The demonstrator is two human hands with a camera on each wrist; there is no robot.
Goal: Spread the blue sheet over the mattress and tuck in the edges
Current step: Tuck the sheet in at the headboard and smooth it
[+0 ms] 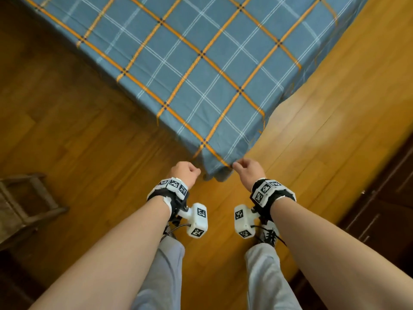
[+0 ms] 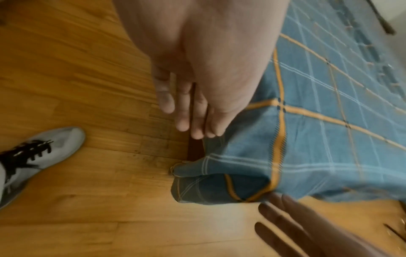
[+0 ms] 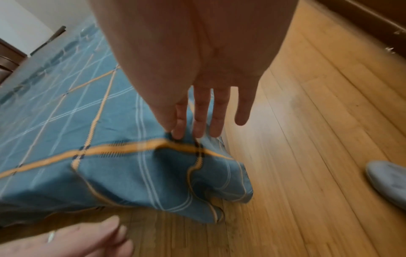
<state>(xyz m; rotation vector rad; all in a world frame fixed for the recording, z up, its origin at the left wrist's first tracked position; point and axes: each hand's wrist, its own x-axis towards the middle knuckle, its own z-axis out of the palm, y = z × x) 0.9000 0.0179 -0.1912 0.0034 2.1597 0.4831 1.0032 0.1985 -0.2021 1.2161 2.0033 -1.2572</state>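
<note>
blue sheet [image 1: 196, 70] running lengthwise away from the person, near corner drooping floorward, right hand [image 1: 249, 170] pinching that corner, left hand [image 1: 185, 172] fingers straight, together, just beside it

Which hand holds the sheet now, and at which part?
The right hand pinches the blue sheet at its near corner, along the edge. The left hand seems to hold nothing.

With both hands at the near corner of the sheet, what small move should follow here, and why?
Probably gather the loose corner and fold it under the bed's corner. The blue sheet already lies spread flat, but its corner hangs bunched toward the wooden floor. The right hand touches the fabric at that corner, and the left hand is beside it, its fingers straight, holding nothing.
</note>
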